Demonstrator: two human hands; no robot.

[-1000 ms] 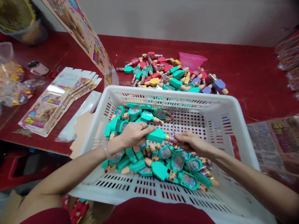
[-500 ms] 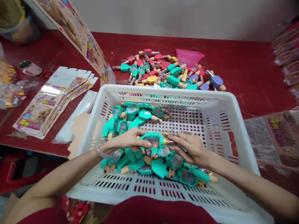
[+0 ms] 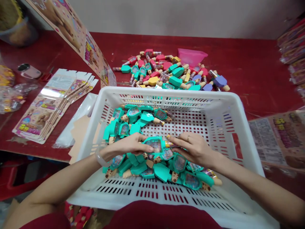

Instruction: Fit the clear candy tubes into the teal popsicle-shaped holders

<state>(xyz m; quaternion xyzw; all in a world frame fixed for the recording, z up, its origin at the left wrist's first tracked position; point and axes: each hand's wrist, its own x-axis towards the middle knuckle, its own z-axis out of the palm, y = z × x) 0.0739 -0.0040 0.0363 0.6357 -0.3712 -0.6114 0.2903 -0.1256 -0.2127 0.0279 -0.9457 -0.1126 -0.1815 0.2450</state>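
Observation:
Over a white plastic basket [image 3: 171, 91], both hands hold one teal toy [image 3: 155, 144] with a clear window and a narrow tube end. My left hand [image 3: 133, 143] is closed round its wide teal body, thumb on the window. At the tube end, my right hand [image 3: 193, 148] pinches with its fingers; the tip of the tube is hidden behind them. Beneath the hands lie several similar teal toys [image 3: 162, 171] with beige, brown-spotted ends, piled in the basket's left and front parts.
Behind the basket is a heap of teal, red, yellow and purple toys [image 3: 176, 81] beside a pink pouch [image 3: 192, 57]. Printed flat boxes [image 3: 35, 119] lie left, near a tall printed card [image 3: 88, 47]. Another printed sheet [image 3: 283, 136] is at the right on the red table [image 3: 250, 63].
My right fingers have closed in more on the tube end of the toy. Both hands stay in nearly the same place, and the view has shifted slightly.

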